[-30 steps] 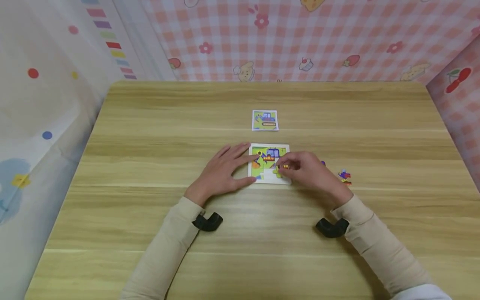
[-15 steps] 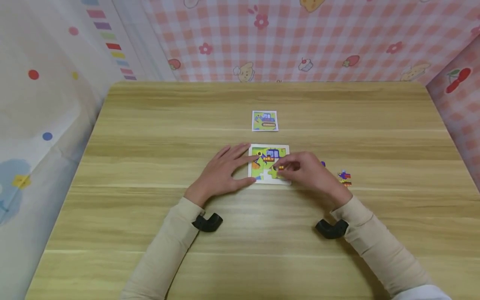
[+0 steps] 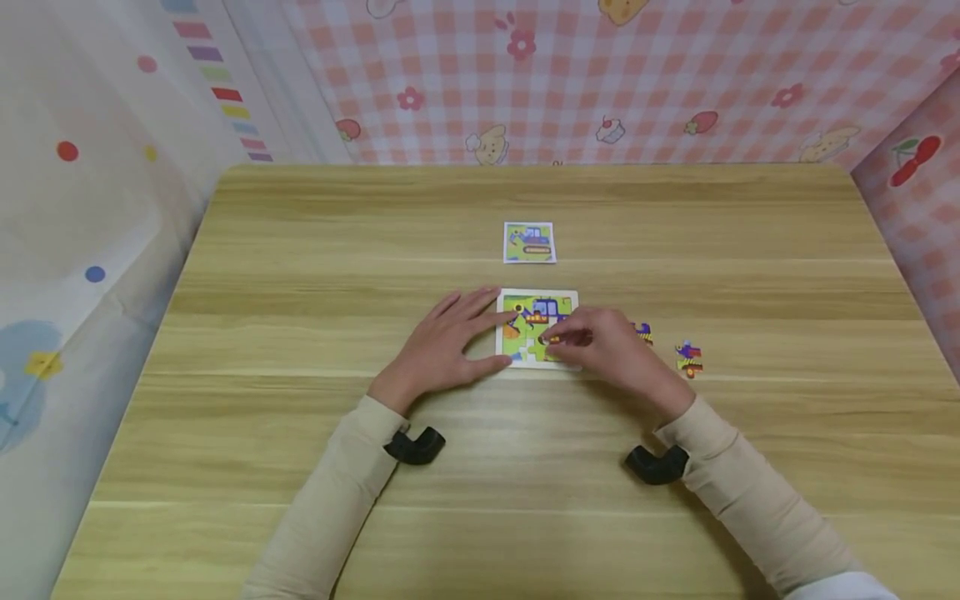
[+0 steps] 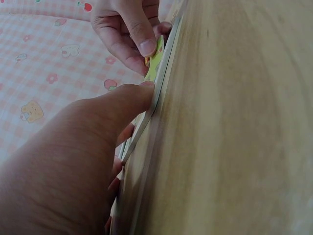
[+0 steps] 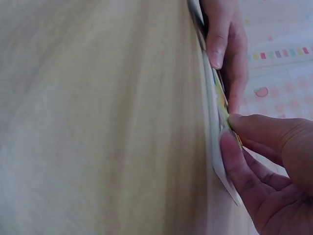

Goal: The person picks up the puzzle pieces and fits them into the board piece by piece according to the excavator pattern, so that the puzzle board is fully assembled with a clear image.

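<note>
A white-rimmed jigsaw board point(image 3: 540, 292) with a partly filled excavator picture lies mid-table. My left hand point(image 3: 446, 343) rests at its left side, fingers spread and straight, with fingertips over the rim. Over the board's lower right, my right hand point(image 3: 611, 346) pinches a green jigsaw piece point(image 3: 537, 350) between thumb and fingers. In the left wrist view the piece point(image 4: 155, 61) stands tilted up from the board. The right wrist view has the thumb and fingers close against the board's edge point(image 5: 213, 147). The right hand hides the board's right part.
Beyond the board lies a small square card point(image 3: 529, 242) with an excavator picture. Loose jigsaw pieces point(image 3: 688, 357) lie to the right, with another piece point(image 3: 643, 332) partly behind the right hand. Black curved wrist mounts point(image 3: 415, 447) hang by both cuffs.
My right hand has shifted slightly left with the green jigsaw piece, uncovering more of the loose pieces on the right. My left hand has stayed in place.
</note>
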{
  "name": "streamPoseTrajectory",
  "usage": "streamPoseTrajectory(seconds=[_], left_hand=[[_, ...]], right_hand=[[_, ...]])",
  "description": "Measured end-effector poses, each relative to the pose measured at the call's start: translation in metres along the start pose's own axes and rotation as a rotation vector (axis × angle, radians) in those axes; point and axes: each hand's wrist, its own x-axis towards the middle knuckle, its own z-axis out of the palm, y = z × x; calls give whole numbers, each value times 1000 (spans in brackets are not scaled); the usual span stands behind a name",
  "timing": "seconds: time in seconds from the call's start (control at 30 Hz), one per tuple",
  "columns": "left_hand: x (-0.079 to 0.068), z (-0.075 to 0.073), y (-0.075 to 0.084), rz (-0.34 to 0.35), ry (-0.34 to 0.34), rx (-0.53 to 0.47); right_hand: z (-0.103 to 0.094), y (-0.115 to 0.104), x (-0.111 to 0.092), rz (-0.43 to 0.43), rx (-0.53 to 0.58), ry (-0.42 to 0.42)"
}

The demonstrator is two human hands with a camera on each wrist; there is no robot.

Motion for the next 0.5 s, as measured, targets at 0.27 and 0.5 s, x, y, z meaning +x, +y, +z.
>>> streamPoseTrajectory(seconds=[0.27,0.5], left_hand=[[0,1,0,-2,-4,-3],[0,1,0,2,-3,2]], right_hand=[[7,1,2,-68,-33,49],[8,2,1,-74,-39,51]])
